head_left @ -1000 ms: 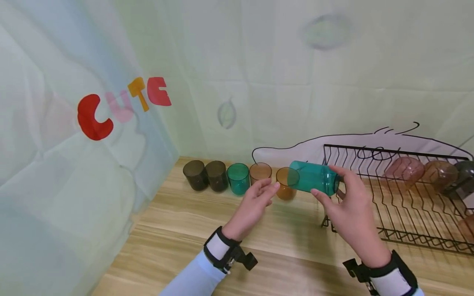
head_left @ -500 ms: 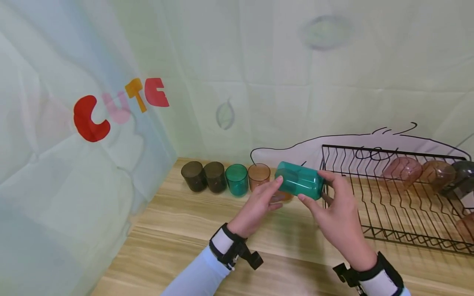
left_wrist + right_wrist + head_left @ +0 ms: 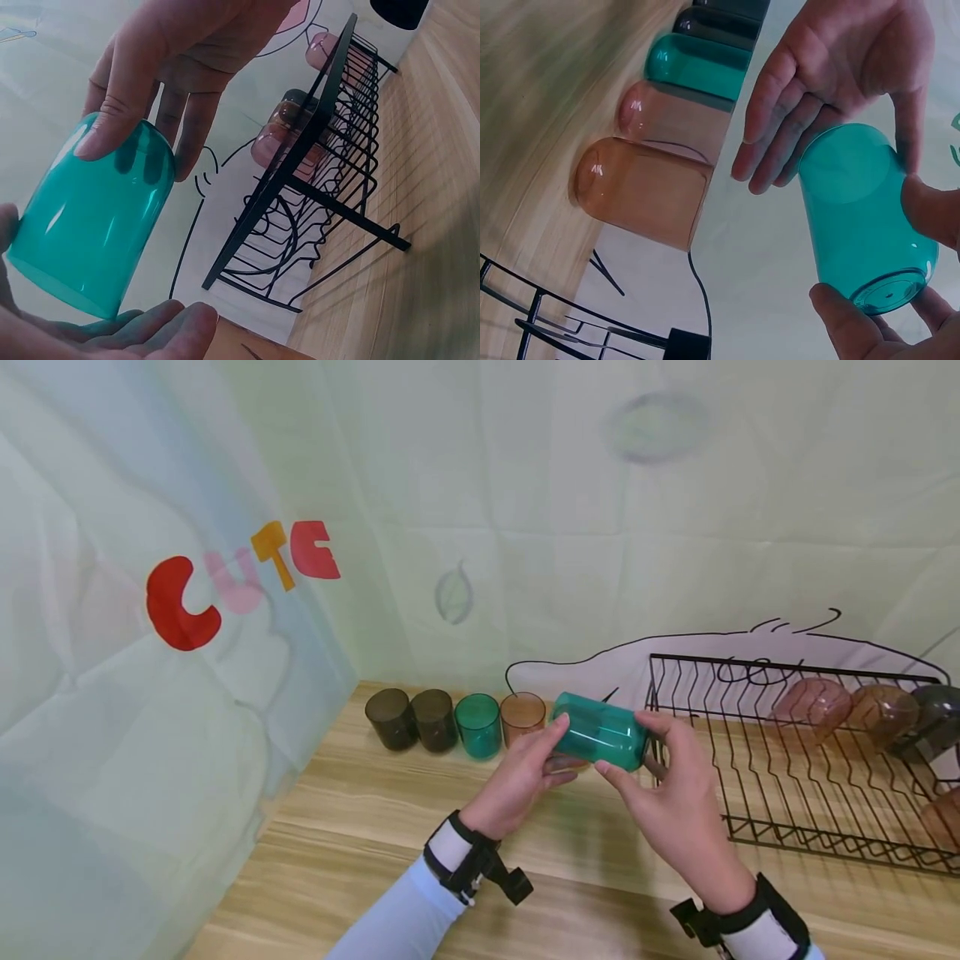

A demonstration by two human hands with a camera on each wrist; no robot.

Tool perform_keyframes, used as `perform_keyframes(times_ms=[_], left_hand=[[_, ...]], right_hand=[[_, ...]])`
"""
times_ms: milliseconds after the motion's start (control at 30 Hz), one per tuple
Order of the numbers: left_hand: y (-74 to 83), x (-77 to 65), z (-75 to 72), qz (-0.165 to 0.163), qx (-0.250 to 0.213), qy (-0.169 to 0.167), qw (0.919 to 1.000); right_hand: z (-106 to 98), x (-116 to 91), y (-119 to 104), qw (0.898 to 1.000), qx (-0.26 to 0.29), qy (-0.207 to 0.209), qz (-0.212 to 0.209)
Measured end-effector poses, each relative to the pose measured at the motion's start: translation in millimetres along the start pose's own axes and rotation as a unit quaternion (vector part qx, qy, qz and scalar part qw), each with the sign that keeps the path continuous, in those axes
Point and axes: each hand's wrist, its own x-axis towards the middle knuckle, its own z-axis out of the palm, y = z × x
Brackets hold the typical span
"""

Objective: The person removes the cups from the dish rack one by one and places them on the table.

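A teal drinking glass [image 3: 600, 732] lies tilted on its side in mid-air between both hands. At its base end, my right hand [image 3: 681, 806] grips it with thumb and fingers. My left hand [image 3: 516, 785] holds the rim end, thumb on one side and extended fingers on the other. The right wrist view shows the teal glass [image 3: 866, 217] with its round base facing that camera. Below and behind it stands an amber glass [image 3: 645, 191], mostly hidden in the head view.
Two dark glasses [image 3: 390, 720], another teal glass [image 3: 478, 727] and a pinkish glass [image 3: 522, 720] stand in a row along the wall on the wooden table [image 3: 360, 860]. On the right, a black wire rack [image 3: 795, 777] holds several glasses, among them a pink one [image 3: 813, 702].
The teal glass has moved left, away from the rack, in my right hand. My left hand has come to its rim and taken hold there. The amber glass is now mostly covered in the head view.
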Motion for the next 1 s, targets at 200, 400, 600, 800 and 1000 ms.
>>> perform_keyframes(times_ms=[200,400,600,800,1000], left_hand=[[0.1,0.3,0.6,0.017,-0.015,0.028,0.9994],[2.5,0.5,1.2,0.034,-0.033,0.063,0.9969],[5.9,0.1,2.8,0.046,-0.04,0.087,0.9943],[5.9,1.7,3.0,0.046,-0.035,0.113,0.9919],[4.7,2.7,1.7,0.064,-0.016,0.112,0.9915]], right_hand=[[0,-2,2,1.0,0.001,-0.007,0.008],[4,-7,3,0.999,0.005,-0.016,0.027],[9,-10,5,1.0,-0.009,-0.021,0.019],[14,-13,6,0.999,-0.023,-0.027,0.02],[15,-15,6,0.998,-0.028,-0.042,0.046]])
